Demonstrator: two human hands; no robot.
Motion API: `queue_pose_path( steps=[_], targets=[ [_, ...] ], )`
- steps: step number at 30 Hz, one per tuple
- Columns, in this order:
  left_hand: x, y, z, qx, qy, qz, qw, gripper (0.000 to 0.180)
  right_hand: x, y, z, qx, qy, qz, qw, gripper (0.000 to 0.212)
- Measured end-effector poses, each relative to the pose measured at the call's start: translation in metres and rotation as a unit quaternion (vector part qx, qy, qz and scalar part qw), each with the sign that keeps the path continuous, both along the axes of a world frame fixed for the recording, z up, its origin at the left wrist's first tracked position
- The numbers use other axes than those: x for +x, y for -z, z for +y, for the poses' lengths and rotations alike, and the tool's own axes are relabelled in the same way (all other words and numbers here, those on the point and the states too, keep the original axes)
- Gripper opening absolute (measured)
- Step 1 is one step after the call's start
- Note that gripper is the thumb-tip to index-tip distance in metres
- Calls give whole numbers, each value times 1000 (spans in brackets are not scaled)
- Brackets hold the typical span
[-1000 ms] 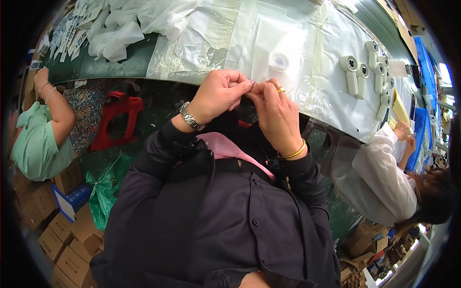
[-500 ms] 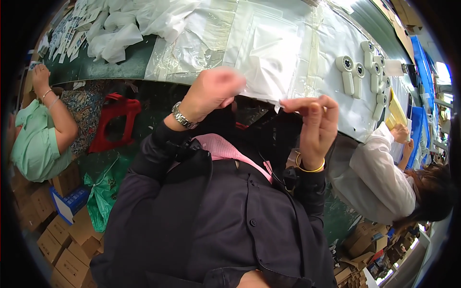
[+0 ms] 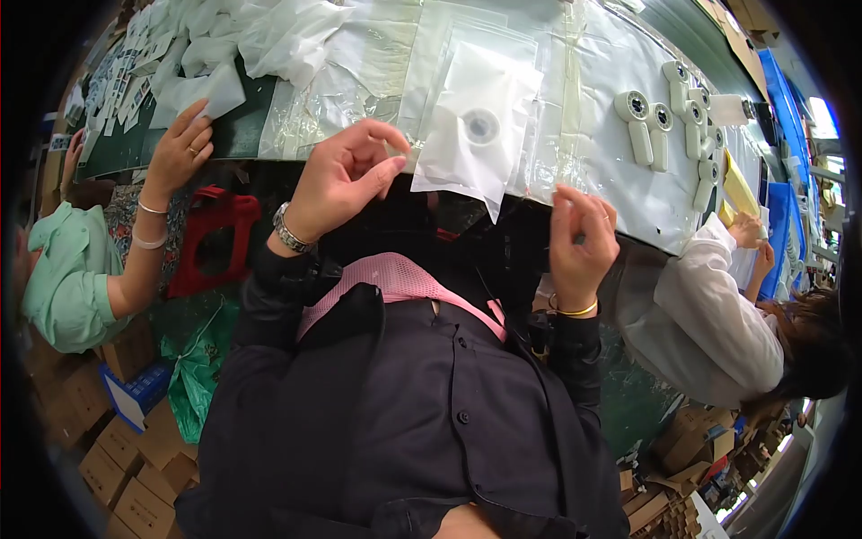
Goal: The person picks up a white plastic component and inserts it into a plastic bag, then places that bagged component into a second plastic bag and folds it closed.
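Note:
A frosted plastic bag (image 3: 460,162) lies on the table in front of me, with one lower corner hanging past the edge. The round head of a white handheld device (image 3: 482,127) shows faintly through it; the rest is blurred by the plastic. My left hand (image 3: 350,175), wearing a metal watch, hovers left of the bag with loosely bent fingers and nothing in them. To the right, my right hand (image 3: 584,238) is raised at the table edge, apart from the bag. Its fingers are half bent, slightly apart, with nothing visible between them.
White handheld devices with round dark-centred heads (image 3: 639,130) lie at the right. White bags (image 3: 296,40) and small printed cards (image 3: 126,99) pile up at far left. A co-worker's hand (image 3: 180,153) touches a bag there; another co-worker (image 3: 718,314) sits right. A red stool (image 3: 215,242) stands left.
Both my hands have come away from the bag's lower edge, the left moving left and the right downward. The bag now lies flatter. The left co-worker's hand has reached onto a white bag.

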State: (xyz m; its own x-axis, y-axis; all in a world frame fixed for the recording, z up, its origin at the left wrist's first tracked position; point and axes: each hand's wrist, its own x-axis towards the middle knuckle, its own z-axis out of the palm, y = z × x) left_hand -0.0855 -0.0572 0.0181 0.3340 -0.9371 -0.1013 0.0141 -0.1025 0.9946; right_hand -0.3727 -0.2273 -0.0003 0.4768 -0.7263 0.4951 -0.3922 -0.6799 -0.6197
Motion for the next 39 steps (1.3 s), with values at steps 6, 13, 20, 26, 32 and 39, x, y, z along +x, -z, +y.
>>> queue_pose_path(
  steps=[6, 13, 20, 26, 32, 39],
  targets=[
    [-16, 8, -12, -191, -38, -381, 904, 35, 29, -8, 14, -71, -108, 33, 991, 33],
    [-21, 21, -17, -243, -8, -450, 859, 31, 37, 0, 6, -95, -142, 47, 984, 31],
    [-5, 23, -9, -242, 27, -476, 845, 39, 35, 9, 0, -87, -139, 40, 986, 32],
    [-16, 16, -16, -207, -15, -418, 884, 44, 43, 0, 6, -75, -142, 22, 987, 38],
    [-13, 18, -31, -209, 6, -506, 837, 45, 49, -2, -2, -125, -156, 50, 979, 39],
    [-10, 22, -43, -239, -1, -474, 848, 30, 52, 5, -11, -60, -187, 17, 980, 32]
  ],
)
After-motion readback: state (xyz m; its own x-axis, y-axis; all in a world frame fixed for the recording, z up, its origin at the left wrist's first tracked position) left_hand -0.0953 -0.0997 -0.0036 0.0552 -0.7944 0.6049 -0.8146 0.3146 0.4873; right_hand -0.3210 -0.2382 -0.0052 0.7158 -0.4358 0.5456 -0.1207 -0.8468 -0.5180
